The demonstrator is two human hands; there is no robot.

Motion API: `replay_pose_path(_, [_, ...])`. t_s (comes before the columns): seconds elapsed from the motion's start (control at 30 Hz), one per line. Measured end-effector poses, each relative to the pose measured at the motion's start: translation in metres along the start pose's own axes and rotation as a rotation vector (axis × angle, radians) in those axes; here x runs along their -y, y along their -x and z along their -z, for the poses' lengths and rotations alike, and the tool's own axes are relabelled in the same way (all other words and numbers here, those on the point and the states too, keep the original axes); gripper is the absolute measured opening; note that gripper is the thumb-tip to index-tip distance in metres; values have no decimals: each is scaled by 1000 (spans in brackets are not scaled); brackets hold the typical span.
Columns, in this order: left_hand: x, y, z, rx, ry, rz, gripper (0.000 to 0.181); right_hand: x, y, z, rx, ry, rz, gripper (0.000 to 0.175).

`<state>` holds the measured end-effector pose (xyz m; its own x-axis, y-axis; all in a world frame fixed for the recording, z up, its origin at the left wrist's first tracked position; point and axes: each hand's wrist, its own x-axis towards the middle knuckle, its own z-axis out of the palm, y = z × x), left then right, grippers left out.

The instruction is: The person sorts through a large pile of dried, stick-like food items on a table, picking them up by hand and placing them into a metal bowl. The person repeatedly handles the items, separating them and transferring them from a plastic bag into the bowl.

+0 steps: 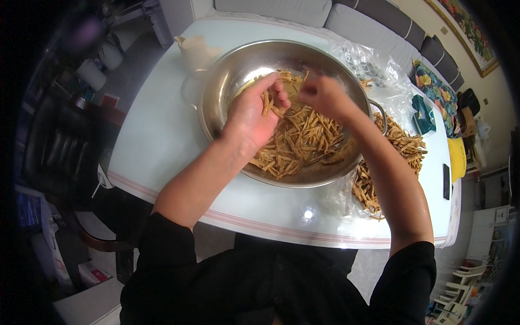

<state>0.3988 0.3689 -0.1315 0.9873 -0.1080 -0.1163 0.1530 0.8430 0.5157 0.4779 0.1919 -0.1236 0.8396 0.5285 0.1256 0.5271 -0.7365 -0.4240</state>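
Note:
A wide stainless steel basin (221, 87) with loop handles stands on the table before me. Brown dried strips (302, 136), like dried radish or root, lie across its bottom. Cupped over the left half of the basin, my left hand (258, 107) holds several of these strips between palm and fingers. My right hand (323, 95) hovers inside the far right part, blurred, with its fingers curled; whether anything is in them is hidden. Just beyond my hands is a yellowish area in the basin, partly covered by strips.
More strips (406, 146) are heaped on clear plastic sheeting (375, 67) to the right. A tissue pack (423, 115) and a phone-like dark object (446, 181) lie near the table's right edge. A beige crumpled bag or cloth (196, 53) stands at the back left. A sofa (274, 10) borders the far side.

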Motion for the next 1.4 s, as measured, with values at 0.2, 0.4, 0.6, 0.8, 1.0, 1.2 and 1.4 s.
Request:
replay_pose_path(0.2, [-5, -6, 8, 135, 74, 57, 10, 2, 20, -36, 336, 37, 30, 25])
replay_pose_path(0.4, [-2, 3, -9, -74, 72, -8, 10, -6, 7, 6, 87, -28, -68, 20])
replay_pose_path(0.6, [-3, 0, -5, -23, 107, 12, 11, -8, 4, -6, 196, 25, 53, 18])
replay_pose_path(0.8, [-4, -1, -4, -41, 90, -13, 11, 4, 7, -38, 272, 373, 77, 15])
replay_pose_path(1.0, [-3, -3, -4, -39, 56, 34, 8, -16, 8, 10, 332, -358, -176, 21])
replay_pose_path(1.2, [1, 1, -9, -15, 27, 110, 11, -9, 24, 24, 276, -1000, -250, 19])
replay_pose_path(1.4, [5, 5, -6, 108, -80, 140, 16, 24, 33, 26, 292, -1112, -237, 14])
